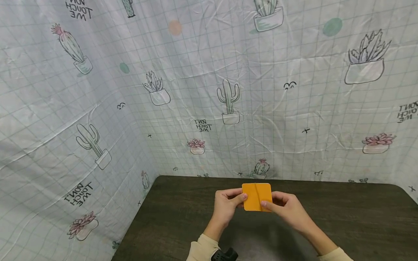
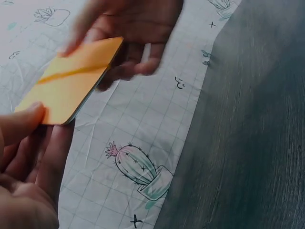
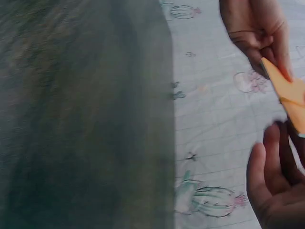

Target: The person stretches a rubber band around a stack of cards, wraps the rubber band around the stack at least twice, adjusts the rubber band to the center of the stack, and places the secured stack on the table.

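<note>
A thin, flat orange square [image 1: 250, 197] with rounded corners is held up over the table between both hands. A raised line or fold runs across its face, and its edge looks dark in the left wrist view. My left hand [image 1: 225, 206] pinches the left side, thumb on the face and fingers behind. On the opposite side, my right hand [image 1: 290, 210] holds the lower right part, its thumb lying on the face by the line. The fingers behind the square are partly hidden. In the right wrist view the square [image 3: 290, 93] is cut off by the frame edge.
Below the hands lies a dark wood-grain table [image 1: 176, 217]. Behind it and to the left hangs a pale gridded cloth [image 1: 183, 119] printed with cacti and lettering. A black device [image 1: 224, 255] sits on the left wrist, beside the cream sleeve [image 1: 203, 248].
</note>
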Demonstrator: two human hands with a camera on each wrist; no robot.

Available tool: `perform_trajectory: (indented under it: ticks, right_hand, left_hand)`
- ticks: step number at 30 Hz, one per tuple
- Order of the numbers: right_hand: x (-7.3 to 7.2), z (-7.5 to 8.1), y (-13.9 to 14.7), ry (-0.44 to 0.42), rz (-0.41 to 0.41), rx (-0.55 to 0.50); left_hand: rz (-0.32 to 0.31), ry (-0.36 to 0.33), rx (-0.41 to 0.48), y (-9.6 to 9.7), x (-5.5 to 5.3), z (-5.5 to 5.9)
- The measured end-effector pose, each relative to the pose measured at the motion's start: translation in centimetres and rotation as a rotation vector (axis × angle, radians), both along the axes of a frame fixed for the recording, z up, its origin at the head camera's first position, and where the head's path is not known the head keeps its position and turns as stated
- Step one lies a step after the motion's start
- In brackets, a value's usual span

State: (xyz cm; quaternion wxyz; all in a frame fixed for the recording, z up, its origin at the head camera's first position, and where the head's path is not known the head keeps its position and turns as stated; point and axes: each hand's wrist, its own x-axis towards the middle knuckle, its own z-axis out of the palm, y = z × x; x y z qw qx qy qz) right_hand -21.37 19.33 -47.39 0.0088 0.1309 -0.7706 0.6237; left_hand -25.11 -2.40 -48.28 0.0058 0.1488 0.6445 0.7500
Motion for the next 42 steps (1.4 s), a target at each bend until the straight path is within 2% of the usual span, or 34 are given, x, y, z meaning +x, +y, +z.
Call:
perform_trajectory:
  ticks: [3, 5, 10, 17, 20, 25, 30, 34, 39, 42]
  right_hand:
    - [0.1, -0.9, 0.3, 0.011, 0.046, 0.046]
    - [0.2, -1.2, 0.3, 0.008, 0.042, 0.056]
    - [0.2, -1.6, 0.0, -0.032, 0.015, 0.043]
    - [0.6, -1.7, -0.7, -0.083, 0.036, -0.017]
    - [0.7, -1.8, -0.8, -0.081, 0.045, -0.047]
    - [0.6, -1.0, -0.4, -0.079, 0.036, -0.034]
    - [-0.1, 0.6, -0.1, -0.013, -0.070, -0.027]
    - [-0.7, 1.6, -0.3, 0.048, -0.090, -0.002]
    - [-0.7, 1.9, -0.5, 0.046, -0.096, 0.001]
    - [-0.5, 1.8, -0.4, 0.032, -0.103, 0.017]
  left_hand:
    - [0.050, -0.024, 0.024, -0.1, 0.0, 0.0]
    - [0.060, -0.029, 0.035, 0.0, 0.0, 0.0]
    - [0.083, -0.019, 0.056, 0.5, 0.1, -0.1]
    - [0.113, 0.022, 0.056, 1.3, 0.5, -0.3]
    - [0.111, 0.034, 0.055, 1.5, 0.5, -0.2]
    - [0.091, -0.006, 0.040, 1.4, 0.6, -0.2]
    - [0.014, -0.018, 0.005, 1.4, 0.9, -0.6]
    - [-0.039, 0.003, 0.015, 1.6, 1.2, -0.5]
    - [-0.046, 0.005, 0.029, 1.7, 1.1, -0.7]
    - [-0.024, 0.001, 0.023, 1.6, 1.0, -0.9]
